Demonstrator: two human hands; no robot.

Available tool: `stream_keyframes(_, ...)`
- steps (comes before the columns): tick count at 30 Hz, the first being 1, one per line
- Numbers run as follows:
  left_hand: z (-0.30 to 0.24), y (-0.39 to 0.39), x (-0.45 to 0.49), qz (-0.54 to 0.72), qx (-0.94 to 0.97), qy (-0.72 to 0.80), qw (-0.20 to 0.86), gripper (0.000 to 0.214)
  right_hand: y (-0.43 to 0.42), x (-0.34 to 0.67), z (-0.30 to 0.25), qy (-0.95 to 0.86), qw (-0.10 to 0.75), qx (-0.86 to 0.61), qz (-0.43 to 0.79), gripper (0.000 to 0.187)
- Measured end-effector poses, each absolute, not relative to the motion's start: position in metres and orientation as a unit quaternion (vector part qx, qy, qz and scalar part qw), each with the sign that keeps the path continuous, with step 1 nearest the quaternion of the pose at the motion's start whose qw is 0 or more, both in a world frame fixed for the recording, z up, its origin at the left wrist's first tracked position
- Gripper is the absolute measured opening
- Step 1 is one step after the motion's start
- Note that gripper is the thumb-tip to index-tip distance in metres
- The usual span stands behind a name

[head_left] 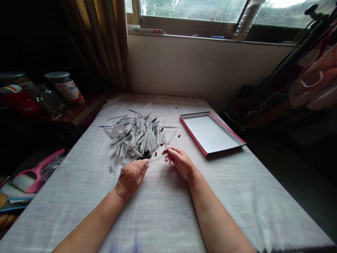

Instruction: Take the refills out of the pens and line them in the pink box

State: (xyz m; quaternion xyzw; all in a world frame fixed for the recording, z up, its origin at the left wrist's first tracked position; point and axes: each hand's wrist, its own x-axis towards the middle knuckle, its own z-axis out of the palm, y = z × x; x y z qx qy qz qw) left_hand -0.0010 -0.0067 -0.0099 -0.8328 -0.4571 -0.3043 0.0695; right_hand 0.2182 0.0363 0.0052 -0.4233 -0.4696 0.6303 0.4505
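A clear pen barrel [157, 159] runs between my two hands, low above the table. My left hand [132, 176] is closed round its left end, knuckles up. At the other end the thumb and fingers of my right hand [179, 160] pinch the tip; anything small between them cannot be made out. Just beyond my hands lies a heap of pen barrels [149, 138], mixed with thin dark refills [135, 112]. Small black pen caps or plugs [146, 154] gather at the heap's near edge, with a few scattered to its right.
An open shallow box lid [213, 135], white inside with red and black sides, lies to the right on the cloth-covered table [163, 211]. A jar [65, 87] stands on a side surface at left, above a pink-handled item [39, 172]. Wall and window close off the far side.
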Motion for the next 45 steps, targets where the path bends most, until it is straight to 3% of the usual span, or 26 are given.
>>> stream_keyframes(2, -0.012, -0.006, -0.005, -0.34, -0.808, -0.48, 0.029, 0.031, 0.047, 0.218, 0.003, -0.504, 0.492, -0.495, 0.509, 0.027)
stream_keyframes(4, -0.012, -0.004, -0.006, -0.361, -0.786, -0.502, -0.025, 0.032, 0.059, 0.214, 0.003, -0.586, 0.478, -0.546, 0.36, 0.021)
stream_keyframes(7, -0.012, -0.002, -0.005, -0.388, -0.753, -0.522, -0.099, 0.03, 0.079, 0.2, 0.007, -0.712, 0.39, -0.557, 0.178, 0.024)
stream_keyframes(10, -0.012, 0.001, -0.005, -0.419, -0.726, -0.527, -0.142, 0.027, 0.098, 0.185, 0.012, -0.771, 0.274, -0.568, 0.094, 0.026)
stream_keyframes(13, -0.012, 0.003, -0.007, -0.435, -0.698, -0.54, -0.175, 0.025, 0.11, 0.177, 0.016, -0.774, 0.192, -0.6, 0.057, 0.025)
stream_keyframes(19, -0.01, 0.003, -0.008, -0.433, -0.676, -0.549, -0.233, 0.026, 0.115, 0.17, 0.027, -0.76, 0.11, -0.64, 0.018, 0.026)
stream_keyframes(33, -0.011, 0.005, -0.008, -0.434, -0.682, -0.541, -0.231, 0.026, 0.125, 0.167, 0.039, -0.719, 0.038, -0.694, 0.029, 0.025)
stream_keyframes(38, -0.011, 0.006, -0.009, -0.445, -0.695, -0.527, -0.203, 0.026, 0.104, 0.185, 0.045, -0.678, 0.117, -0.725, 0.035, 0.025)
stream_keyframes(41, -0.01, 0.005, -0.009, -0.452, -0.703, -0.514, -0.193, 0.026, 0.08, 0.203, 0.039, -0.635, 0.261, -0.719, 0.107, 0.023)
stream_keyframes(45, -0.01, 0.005, -0.008, -0.452, -0.7, -0.514, -0.204, 0.025, 0.051, 0.223, 0.021, -0.528, 0.503, -0.615, 0.298, 0.024)
